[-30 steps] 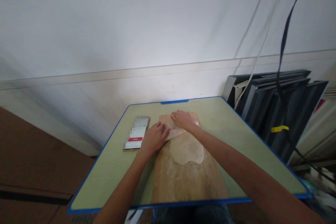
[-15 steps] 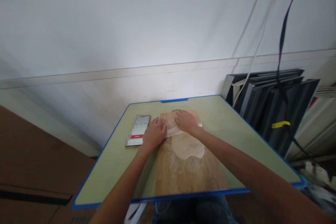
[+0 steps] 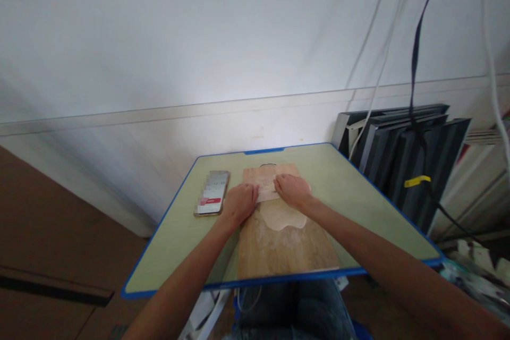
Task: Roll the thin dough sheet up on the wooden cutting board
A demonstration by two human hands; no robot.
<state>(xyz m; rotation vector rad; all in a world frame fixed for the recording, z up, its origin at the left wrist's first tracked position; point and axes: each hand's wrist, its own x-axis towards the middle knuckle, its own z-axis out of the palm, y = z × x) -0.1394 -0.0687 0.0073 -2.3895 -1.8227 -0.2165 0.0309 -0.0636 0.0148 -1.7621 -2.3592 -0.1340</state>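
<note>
A flat, uneven sheet of dough (image 3: 282, 217) lies on a wooden cutting board (image 3: 287, 255) dusted with flour. Across the far part of the dough runs a pale rolling pin (image 3: 268, 193), its middle showing between my hands. My left hand (image 3: 241, 203) is closed over its left end, fingers curled. Over the right end, my right hand (image 3: 292, 191) is curled in the same way. Both hands cover the ends of the pin and part of the dough's far edge.
The board rests on a pale green table (image 3: 358, 207) with a blue rim. Left of my hands lies a phone (image 3: 213, 195) with its screen lit. Dark panels (image 3: 410, 154) lean against the wall at right, with cables (image 3: 416, 53) hanging in front.
My fingers were stretched out flat over the rolling pin and are now curled down around it. My view has shifted slightly.
</note>
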